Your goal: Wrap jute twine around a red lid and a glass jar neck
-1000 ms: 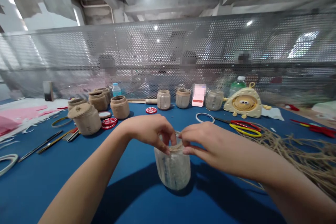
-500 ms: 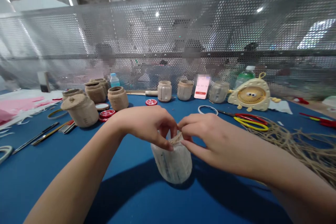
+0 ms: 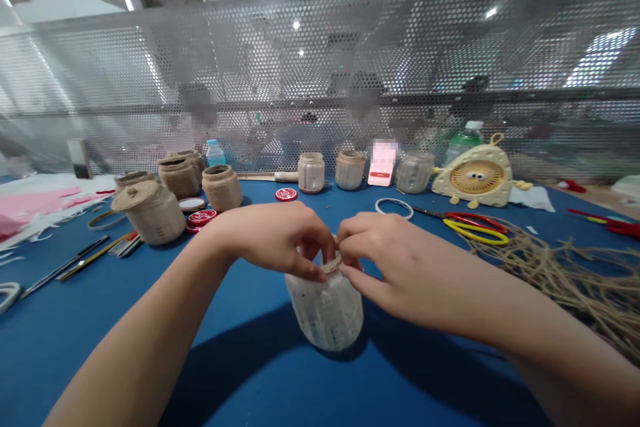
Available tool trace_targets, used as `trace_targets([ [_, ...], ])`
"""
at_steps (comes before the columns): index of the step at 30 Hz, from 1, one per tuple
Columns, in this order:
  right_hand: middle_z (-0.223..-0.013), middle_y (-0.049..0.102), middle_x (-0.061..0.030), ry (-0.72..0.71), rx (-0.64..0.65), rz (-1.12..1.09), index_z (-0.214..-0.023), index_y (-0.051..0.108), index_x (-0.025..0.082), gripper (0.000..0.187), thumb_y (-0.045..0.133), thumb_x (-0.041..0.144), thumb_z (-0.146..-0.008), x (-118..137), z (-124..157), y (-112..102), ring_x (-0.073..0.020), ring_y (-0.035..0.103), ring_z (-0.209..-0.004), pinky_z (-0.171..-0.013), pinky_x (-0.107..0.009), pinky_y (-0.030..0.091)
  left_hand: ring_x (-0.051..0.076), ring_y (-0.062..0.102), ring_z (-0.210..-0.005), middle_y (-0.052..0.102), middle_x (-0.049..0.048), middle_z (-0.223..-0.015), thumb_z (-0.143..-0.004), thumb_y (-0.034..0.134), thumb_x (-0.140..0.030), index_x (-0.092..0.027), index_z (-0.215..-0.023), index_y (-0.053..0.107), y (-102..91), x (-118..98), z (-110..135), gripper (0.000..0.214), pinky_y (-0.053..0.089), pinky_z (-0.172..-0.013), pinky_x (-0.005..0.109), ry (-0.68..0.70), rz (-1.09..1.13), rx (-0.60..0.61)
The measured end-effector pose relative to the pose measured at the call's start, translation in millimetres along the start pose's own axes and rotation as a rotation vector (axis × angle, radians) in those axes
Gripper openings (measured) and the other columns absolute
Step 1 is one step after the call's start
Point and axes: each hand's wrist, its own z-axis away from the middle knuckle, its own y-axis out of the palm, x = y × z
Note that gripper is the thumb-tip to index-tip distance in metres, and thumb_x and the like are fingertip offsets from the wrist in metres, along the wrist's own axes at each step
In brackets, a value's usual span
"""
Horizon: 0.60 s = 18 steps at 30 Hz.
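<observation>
In front of me a glass jar (image 3: 327, 317) with a cloudy, whitish coating stands on the blue table, tilted slightly. A short stretch of twine (image 3: 332, 265) lies along its neck, showing between my fingertips. My left hand (image 3: 283, 237) is closed on the jar's rim, thumb on the near side and fingers curled over the opening. At the right side of the neck, my right hand (image 3: 387, 253) pinches the twine between thumb and fingers. Its fingertips partly hide the rim, and the inside of the jar is out of sight.
Loose twine (image 3: 565, 273) spreads at the right beside scissors (image 3: 475, 228) and a white ring (image 3: 394, 209). A wedge-shaped fan (image 3: 475, 177), a phone (image 3: 383, 163) and several jars line the back. A lidded twine-covered jar (image 3: 153, 213), red lids (image 3: 201, 219) and brushes (image 3: 125, 245) stand left.
The jar has turned slightly under my hands, and the twine at its neck looks closer against the rim. Both hands keep nearly the same place. The view has shifted a little.
</observation>
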Motion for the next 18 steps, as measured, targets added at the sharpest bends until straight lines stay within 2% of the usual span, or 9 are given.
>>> trace_targets([
  [10, -0.073, 0.058, -0.0012, 0.028, -0.038, -0.036, -0.066, 0.061, 0.016, 0.018, 0.046, 0.009, -0.073, 2.1, -0.1, 1.3, -0.0125, 0.052, -0.07, -0.065, -0.025, 0.038, 0.007, 0.052, -0.055, 0.063, -0.0021, -0.066, -0.071, 0.056, -0.019, -0.015, -0.081, 0.064, 0.8, -1.1, -2.0, 0.013, 0.035, -0.052, 0.016, 0.014, 0.034, -0.006],
  [16, -0.072, 0.059, -0.0018, 0.026, -0.01, -0.036, -0.065, 0.06, 0.016, 0.017, 0.047, 0.009, -0.073, 3.2, 0.9, 1.7, -0.0133, 0.053, -0.072, -0.066, -0.026, 0.039, 0.007, 0.049, -0.05, 0.061, -0.0005, -0.061, -0.073, 0.057, -0.036, -0.013, -0.078, 0.064, 2.5, -3.1, -3.9, 0.025, 0.032, -0.047, 0.016, 0.021, 0.03, -0.014],
  [18, -0.072, 0.059, -0.0023, 0.037, -0.015, -0.03, -0.066, 0.06, 0.015, 0.015, 0.048, 0.01, -0.073, 4.7, 0.5, 1.6, -0.0136, 0.053, -0.072, -0.066, -0.025, 0.039, 0.006, 0.047, -0.049, 0.059, -0.0007, -0.058, -0.075, 0.056, -0.037, -0.013, -0.076, 0.065, 3.4, -2.6, -4.9, 0.026, 0.031, -0.047, 0.016, 0.032, 0.018, -0.034],
])
